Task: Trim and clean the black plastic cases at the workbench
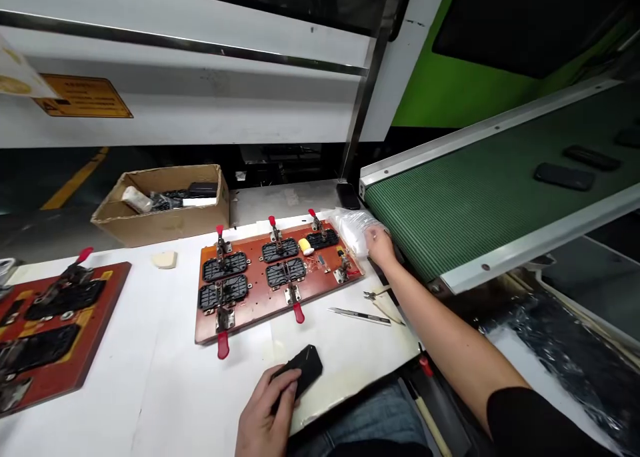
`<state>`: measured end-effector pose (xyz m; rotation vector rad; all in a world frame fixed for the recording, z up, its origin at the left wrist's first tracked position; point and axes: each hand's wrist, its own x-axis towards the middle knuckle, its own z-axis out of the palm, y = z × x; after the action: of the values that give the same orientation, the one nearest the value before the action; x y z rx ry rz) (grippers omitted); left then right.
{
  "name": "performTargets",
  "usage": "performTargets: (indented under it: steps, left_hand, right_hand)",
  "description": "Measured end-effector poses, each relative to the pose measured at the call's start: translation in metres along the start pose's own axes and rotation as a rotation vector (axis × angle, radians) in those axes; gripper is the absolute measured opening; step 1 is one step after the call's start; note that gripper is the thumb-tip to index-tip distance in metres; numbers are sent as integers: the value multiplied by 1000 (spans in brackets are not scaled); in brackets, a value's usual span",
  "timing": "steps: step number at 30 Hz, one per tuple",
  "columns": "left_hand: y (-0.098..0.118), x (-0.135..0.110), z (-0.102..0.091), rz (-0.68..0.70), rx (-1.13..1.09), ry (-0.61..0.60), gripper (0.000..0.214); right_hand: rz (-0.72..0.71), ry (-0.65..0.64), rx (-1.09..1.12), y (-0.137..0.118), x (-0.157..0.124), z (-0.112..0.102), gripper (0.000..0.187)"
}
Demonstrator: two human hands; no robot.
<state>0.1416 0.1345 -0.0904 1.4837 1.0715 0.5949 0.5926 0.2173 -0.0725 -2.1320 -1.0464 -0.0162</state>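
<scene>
My left hand [267, 410] grips a black plastic cover [311, 365] near the table's front edge, thumb on top. At the right end of the table my right hand [379, 245] is at a stack of clear plastic bags [353, 227], its fingers closed on the film. A red-brown fixture board [260, 297] lies in front of me, with several black ribbed plastic parts [280, 249] held under red-handled toggle clamps [299, 312]. A small yellow-and-white piece [305, 246] rests on the board. Right of the board lie a slim craft knife [359, 315] and a pair of nippers [383, 305].
A green conveyor belt [480, 190] slopes up to the right with several dark parts [564, 176] on it. A cardboard box [165, 223] of mixed items stands at the back left. Another fixture board [95, 340] lies far left; a cream block [165, 259] sits between.
</scene>
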Motion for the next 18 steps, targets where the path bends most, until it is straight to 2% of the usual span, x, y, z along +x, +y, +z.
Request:
performTargets:
  steps: [4,9,13,15,18]
  left_hand:
    - [-1,-1,-1,-7,18,-1,37]
    - [-5,3,-5,8,137,-9,40]
    - [17,2,2,-34,183,56,43]
    - [38,-1,11,-43,183,77,43]
    - [67,-3,27,10,141,56,41]
  right_hand:
    - [140,5,187,-7,-12,-7,32]
    - [255,19,526,-31,-40,-30,55]
    - [311,-79,747,-64,-103,-55,62]
    - [335,-203,799,-82,-146,-60,62]
    - [347,-480,833,-105,-205,-59,60]
